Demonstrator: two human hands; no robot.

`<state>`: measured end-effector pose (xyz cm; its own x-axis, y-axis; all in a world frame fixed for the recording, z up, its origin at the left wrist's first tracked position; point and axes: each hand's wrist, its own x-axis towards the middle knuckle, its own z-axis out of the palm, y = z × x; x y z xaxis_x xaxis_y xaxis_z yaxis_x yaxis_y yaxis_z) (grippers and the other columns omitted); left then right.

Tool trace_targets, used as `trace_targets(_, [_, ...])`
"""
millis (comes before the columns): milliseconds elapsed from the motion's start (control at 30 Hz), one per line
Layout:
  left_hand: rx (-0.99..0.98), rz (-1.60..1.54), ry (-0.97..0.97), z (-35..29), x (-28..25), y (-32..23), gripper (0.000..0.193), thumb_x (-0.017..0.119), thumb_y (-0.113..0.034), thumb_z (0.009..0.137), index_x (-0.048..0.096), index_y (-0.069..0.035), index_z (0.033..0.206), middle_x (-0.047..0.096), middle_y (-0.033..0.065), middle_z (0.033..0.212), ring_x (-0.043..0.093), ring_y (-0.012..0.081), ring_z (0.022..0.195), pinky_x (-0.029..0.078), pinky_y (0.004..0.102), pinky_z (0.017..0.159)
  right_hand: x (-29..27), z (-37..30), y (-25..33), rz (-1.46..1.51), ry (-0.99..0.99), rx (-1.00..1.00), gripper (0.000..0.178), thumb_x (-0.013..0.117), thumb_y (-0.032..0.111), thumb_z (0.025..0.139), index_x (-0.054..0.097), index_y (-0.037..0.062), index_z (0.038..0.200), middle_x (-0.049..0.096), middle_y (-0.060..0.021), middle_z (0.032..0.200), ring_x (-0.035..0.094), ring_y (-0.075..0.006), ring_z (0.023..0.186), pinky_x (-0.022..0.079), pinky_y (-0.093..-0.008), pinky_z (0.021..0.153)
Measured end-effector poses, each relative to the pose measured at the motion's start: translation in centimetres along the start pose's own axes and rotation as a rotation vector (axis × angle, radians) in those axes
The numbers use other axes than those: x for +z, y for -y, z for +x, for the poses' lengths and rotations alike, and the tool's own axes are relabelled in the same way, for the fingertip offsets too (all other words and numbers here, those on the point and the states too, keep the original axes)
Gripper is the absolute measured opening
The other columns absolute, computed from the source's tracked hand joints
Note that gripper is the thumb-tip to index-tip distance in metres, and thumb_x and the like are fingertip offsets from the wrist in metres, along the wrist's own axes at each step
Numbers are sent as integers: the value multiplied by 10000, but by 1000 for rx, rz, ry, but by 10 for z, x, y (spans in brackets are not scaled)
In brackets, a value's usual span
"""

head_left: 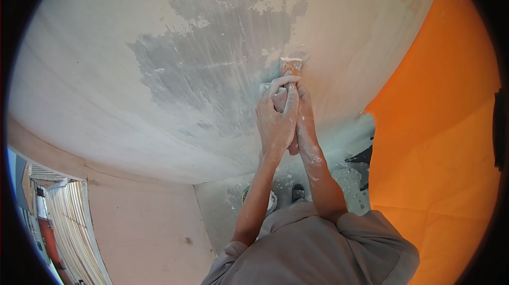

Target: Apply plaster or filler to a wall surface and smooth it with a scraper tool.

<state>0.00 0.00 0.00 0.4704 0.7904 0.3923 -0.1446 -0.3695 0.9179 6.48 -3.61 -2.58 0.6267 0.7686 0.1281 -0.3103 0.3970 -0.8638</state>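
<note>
Both my hands are closed together round a scraper (291,65). Its short, wide blade, crusted with white, meets the wall (328,35) near the right edge of a bare grey patch (207,46). My left hand (275,120) wraps over the front, with its fingers crossing close behind the blade. Pressed against it from the right, my right hand (305,112) grips the same tool, its fingers partly hidden. Below the hands a reddish-brown end pokes out, which looks like the handle. White dust covers both hands and the right forearm.
An orange sheet (435,147) hangs along the right side. A container (272,203), partly hidden by my left arm, stands on the white-spattered floor (217,208). Dark material (363,157) lies by the sheet's edge. At lower left are a pinkish wall (143,221) and an opening.
</note>
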Motion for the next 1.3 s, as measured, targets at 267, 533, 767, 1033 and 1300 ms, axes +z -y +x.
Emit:
trace_targets(267, [27, 510, 83, 20, -18, -57, 190, 665, -294, 934, 742, -236, 1098, 587, 112, 932, 653, 335, 904, 505, 448, 810, 38, -15, 28, 270, -179, -47, 317, 455, 358, 1112, 586, 77, 1046, 591, 22, 804, 573, -60, 644, 451, -221, 497])
trace_targets(533, [28, 363, 126, 4, -6, -37, 207, 668, -261, 939, 732, -184, 1120, 640, 119, 1035, 662, 303, 963, 508, 412, 876, 19, -9, 12, 251, -172, -17, 317, 454, 357, 1113, 585, 78, 1036, 584, 23, 797, 569, -71, 654, 465, -239, 523])
trace_targets(767, [67, -129, -55, -13, 2, 20, 192, 639, -200, 1008, 729, -96, 1143, 670, 110, 1144, 647, 213, 1034, 481, 335, 938, 2, -1, -5, -322, -121, -128, 331, 506, 342, 1100, 597, 56, 959, 577, 25, 758, 561, -77, 670, 460, -253, 578])
trace_targets(1033, [-22, 168, -20, -3, -17, -27, 185, 660, -226, 970, 760, -151, 1106, 652, 116, 1037, 654, 256, 974, 497, 374, 878, 25, -8, -2, 54, -96, -53, 317, 504, 352, 1101, 603, 73, 988, 580, 33, 793, 565, -62, 712, 461, -239, 591])
trace_targets(1300, [0, 499, 23, -2, -26, -58, 207, 660, -254, 968, 763, -155, 1118, 670, 131, 1026, 644, 273, 914, 503, 389, 856, 35, -9, -13, 155, -134, -109, 298, 487, 339, 1107, 596, 74, 1026, 587, 32, 835, 567, -58, 732, 471, -244, 599])
